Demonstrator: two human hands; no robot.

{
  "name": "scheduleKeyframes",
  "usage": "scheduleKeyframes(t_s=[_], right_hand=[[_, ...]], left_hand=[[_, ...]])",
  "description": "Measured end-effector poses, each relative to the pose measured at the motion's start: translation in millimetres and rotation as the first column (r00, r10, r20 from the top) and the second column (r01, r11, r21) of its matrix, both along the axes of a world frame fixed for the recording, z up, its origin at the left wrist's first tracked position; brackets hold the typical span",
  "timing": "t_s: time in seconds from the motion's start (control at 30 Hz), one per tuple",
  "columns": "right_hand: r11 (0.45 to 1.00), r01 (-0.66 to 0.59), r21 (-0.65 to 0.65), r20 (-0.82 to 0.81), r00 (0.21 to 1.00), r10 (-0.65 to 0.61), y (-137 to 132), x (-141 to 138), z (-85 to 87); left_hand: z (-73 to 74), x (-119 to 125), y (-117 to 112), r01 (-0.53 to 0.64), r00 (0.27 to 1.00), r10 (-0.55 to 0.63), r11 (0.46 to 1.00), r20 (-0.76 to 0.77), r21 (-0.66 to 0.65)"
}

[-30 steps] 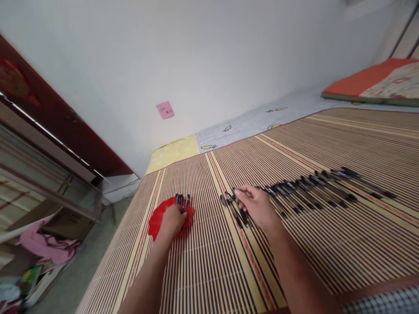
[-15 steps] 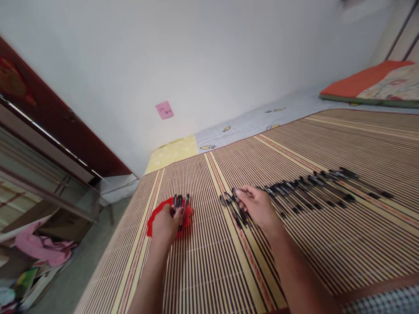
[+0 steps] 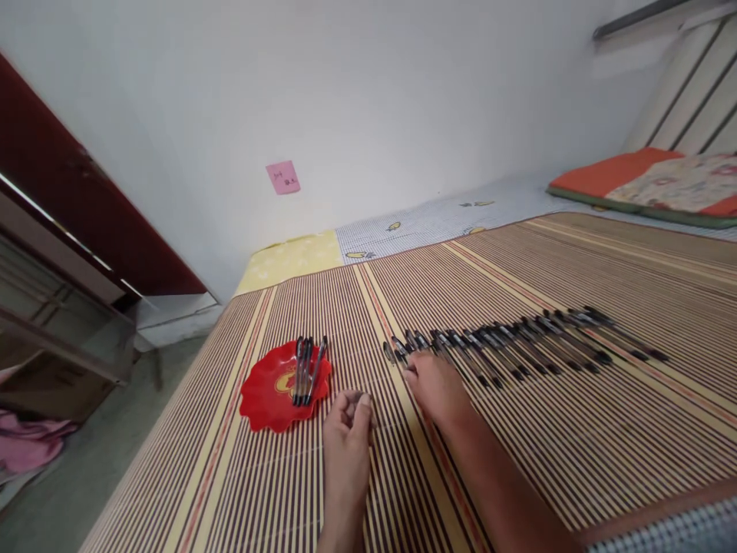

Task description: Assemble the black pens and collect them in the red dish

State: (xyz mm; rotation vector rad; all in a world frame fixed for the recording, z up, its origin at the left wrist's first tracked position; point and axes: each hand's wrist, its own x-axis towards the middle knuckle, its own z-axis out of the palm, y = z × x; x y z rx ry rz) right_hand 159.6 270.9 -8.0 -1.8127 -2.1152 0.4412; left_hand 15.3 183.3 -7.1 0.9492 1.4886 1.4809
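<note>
A red scalloped plate (image 3: 259, 407) lies on the striped mat, with several black pens (image 3: 303, 372) side by side on its right part. To the right of the plate, my left hand (image 3: 348, 422) hovers with curled fingers and thumb drawn in, and nothing shows in it. My right hand (image 3: 436, 386) is at the left end of a long row of black pens (image 3: 507, 342). Its fingers are pinched on a pen there, most of which the hand hides. One pen cap (image 3: 389, 352) lies just left of those fingers.
The striped bamboo mat (image 3: 518, 461) covers the bed. A pink note (image 3: 283, 177) is stuck on the white wall behind. Folded orange bedding (image 3: 616, 173) lies at the far right. Below the bed's left edge, pink cloth (image 3: 31, 445) lies near a shelf.
My left hand has left the plate and its pens and moved right. My right hand has come down and left along the row's end. The view has tilted slightly.
</note>
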Motion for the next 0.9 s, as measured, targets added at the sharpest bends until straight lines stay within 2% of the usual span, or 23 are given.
scheduleKeyframes(t_s=[0.07, 0.2, 0.37, 0.63, 0.7, 0.77, 0.9], right_hand=[[0.999, 0.010, -0.040, 0.082, 0.997, -0.007, -1.6, -5.4, -0.7], [0.997, 0.023, -0.078, 0.141, 0.990, -0.011, -4.4, -10.5, -0.4], [0.996, 0.039, -0.084, 0.174, 0.984, -0.024, -8.6, -10.9, 3.8], [0.990, 0.003, -0.143, 0.178, 0.984, 0.023, -12.1, -7.8, 8.5], [0.990, -0.017, -0.139, 0.116, 0.993, 0.033, -14.4, -7.5, 11.2], [0.986, -0.107, -0.127, -0.016, 0.994, 0.106, -19.4, -9.8, 14.8], [0.925, -0.368, -0.092, -0.318, 0.891, 0.323, -31.2, -20.0, 20.8]], left_hand=[[-0.6, -1.5, 0.4, 0.006, 0.998, -0.006, 1.000, 0.070, -0.003], [-3.2, -1.8, -0.3, 0.061, 0.987, -0.057, 0.998, 0.151, -0.022], [-4.1, -4.2, 0.4, 0.104, 0.986, -0.096, 0.993, 0.140, -0.050], [-8.3, -8.7, 1.9, 0.136, 0.986, -0.126, 0.987, 0.112, -0.087], [-10.2, -8.2, 2.9, 0.152, 0.982, -0.137, 0.982, 0.130, -0.110], [-11.0, -7.6, 4.1, 0.148, 0.980, -0.128, 0.981, 0.152, -0.125], [-11.0, -10.4, 5.0, 0.058, 0.951, -0.026, 0.994, 0.307, -0.095]])
